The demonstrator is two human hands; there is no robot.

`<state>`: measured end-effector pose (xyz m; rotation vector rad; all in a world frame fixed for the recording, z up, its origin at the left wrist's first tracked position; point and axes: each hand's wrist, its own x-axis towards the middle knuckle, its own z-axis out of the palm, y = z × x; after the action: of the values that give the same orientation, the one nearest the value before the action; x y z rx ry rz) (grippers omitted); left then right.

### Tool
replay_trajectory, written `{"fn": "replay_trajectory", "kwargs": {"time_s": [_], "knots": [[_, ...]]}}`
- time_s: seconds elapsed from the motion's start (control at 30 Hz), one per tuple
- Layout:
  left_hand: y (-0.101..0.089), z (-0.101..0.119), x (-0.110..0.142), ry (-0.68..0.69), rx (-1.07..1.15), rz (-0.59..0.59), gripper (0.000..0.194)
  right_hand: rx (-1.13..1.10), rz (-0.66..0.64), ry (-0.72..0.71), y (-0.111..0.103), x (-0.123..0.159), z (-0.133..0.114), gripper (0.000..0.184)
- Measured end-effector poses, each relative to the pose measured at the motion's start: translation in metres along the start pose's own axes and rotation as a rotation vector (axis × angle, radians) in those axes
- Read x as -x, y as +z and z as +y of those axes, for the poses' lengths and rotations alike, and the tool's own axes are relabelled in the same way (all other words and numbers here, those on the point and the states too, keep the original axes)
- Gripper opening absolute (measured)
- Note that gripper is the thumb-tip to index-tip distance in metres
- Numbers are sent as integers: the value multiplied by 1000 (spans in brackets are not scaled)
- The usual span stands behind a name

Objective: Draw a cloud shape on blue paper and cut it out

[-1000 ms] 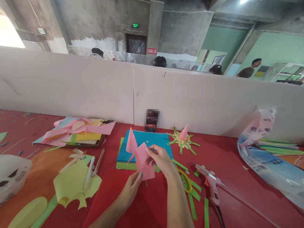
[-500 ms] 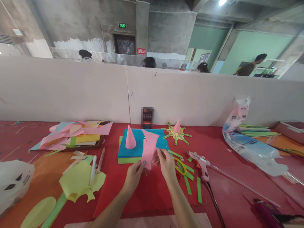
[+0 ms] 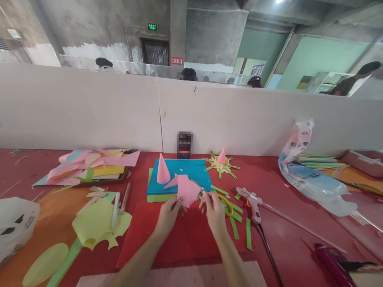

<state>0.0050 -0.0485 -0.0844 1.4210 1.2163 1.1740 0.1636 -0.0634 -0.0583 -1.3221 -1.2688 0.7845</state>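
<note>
Pinching pink paper (image 3: 186,193) in the left hand (image 3: 171,210), with the thumb on top at the near left edge. Gripping scissors (image 3: 198,185) in the right hand (image 3: 212,204), with dark blades slanting far left to the paper's right edge; cannot tell whether cutting into it. Holding both hands apart, with the paper between them over the near part of the blue sheets (image 3: 185,164), one pointed strip sticking out left. On those sheets, just far left of the paper, a pink cone (image 3: 163,171), upright. Farther right on the red counter (image 3: 293,235), a woven piece (image 3: 222,162) with green arms and a smaller pink cone on top. Right of the right hand, a yellow ring (image 3: 230,204) among green strips (image 3: 249,234), then a pink glue gun (image 3: 255,207) with its nozzle toward far left. Nearer, beneath the wrists, a red sheet (image 3: 179,247). At left, pale green cut paper (image 3: 94,225) under a white pen (image 3: 115,209); near far left, a white mask (image 3: 18,223).
</note>
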Motion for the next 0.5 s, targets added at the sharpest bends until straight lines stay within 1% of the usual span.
{"fn": "replay_trajectory", "kwargs": {"time_s": [0.1,0.27,0.37,0.4,0.5], "knots": [[-1,2,0,-3,-15,-2,39,-23,-13,-7,-1,0,1,35],[-1,5,2,-48,53,-12,33,-19,2,-8,-4,-1,-2,36],[0,3,2,-67,68,-42,29,-111,-5,45,-4,-4,-5,32],[0,2,3,-62,66,-55,28,-148,-24,77,-4,-5,-5,35],[-1,2,3,-22,18,-75,25,-243,-110,170,-1,-8,-1,57]]}}
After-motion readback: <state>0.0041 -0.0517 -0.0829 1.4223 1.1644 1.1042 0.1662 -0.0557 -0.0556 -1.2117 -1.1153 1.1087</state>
